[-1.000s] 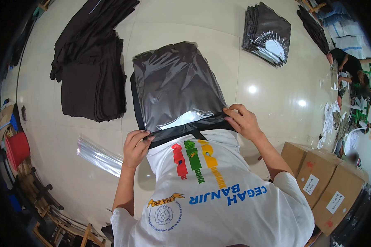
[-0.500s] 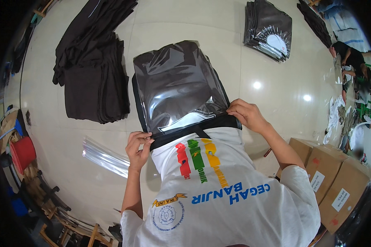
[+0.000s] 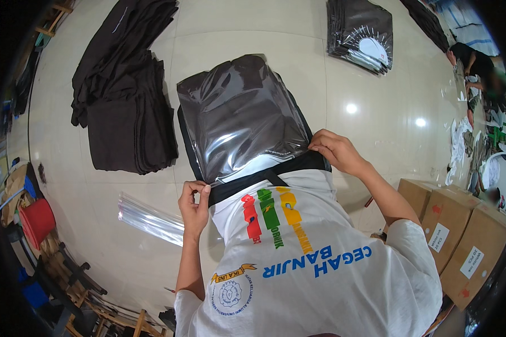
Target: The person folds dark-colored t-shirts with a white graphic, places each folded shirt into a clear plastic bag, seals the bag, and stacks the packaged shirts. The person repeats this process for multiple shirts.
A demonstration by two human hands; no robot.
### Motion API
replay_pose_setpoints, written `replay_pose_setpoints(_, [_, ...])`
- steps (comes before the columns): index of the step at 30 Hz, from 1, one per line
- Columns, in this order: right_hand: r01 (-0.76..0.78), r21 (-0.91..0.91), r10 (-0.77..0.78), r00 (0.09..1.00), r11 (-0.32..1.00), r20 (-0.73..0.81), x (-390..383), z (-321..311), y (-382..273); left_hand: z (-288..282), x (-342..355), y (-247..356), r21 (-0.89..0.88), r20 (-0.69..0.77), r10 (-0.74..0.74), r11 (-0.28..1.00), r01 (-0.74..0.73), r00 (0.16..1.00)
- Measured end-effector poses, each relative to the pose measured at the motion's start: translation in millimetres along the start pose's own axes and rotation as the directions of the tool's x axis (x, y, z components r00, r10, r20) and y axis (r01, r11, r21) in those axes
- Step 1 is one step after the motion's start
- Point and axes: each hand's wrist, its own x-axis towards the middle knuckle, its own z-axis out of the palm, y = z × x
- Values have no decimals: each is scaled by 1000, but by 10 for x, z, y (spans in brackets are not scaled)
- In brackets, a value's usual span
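A dark folded garment in a glossy clear plastic bag [image 3: 242, 112] lies flat in front of my lap, with black fabric edges showing beyond its sides. Part of a white curved print shows through the plastic near the close edge. My left hand [image 3: 195, 205] is closed at the bag's near left corner, pinching the plastic between thumb and fingers. At the near right corner, my right hand [image 3: 343, 154] pinches the plastic edge in the same way. The near edge runs between both hands, just above a black waistband [image 3: 270, 175].
Dark folded garments [image 3: 123, 129] are stacked at the left. Loose clear plastic bags [image 3: 149, 219] lie beside my left forearm. A pile of bagged dark garments [image 3: 362, 39] sits at the far right. Cardboard boxes [image 3: 455, 238] stand at the right; another person [image 3: 475, 64] is beyond.
My left hand has shifted slightly right, with its thumb now raised along the corner. Less of the white print shows at the bag's near edge. The whole view has shifted a little.
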Motion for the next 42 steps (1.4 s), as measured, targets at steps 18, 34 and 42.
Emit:
replay_pose_setpoints(18, [-383, 242, 426, 891, 891, -158, 60, 380, 40, 232, -14, -236, -240, -220, -300, 939, 246, 928])
replay_pose_setpoints(34, [-252, 966, 334, 907, -55, 255, 583, -82, -810, 1181, 761, 1343, 538, 315, 359, 695, -477, 878])
replay_pose_setpoints(42, [-445, 878, 78, 896, 175, 438, 1098, 436, -836, 1174, 2132, 1854, 152, 126, 40, 987, -59, 991])
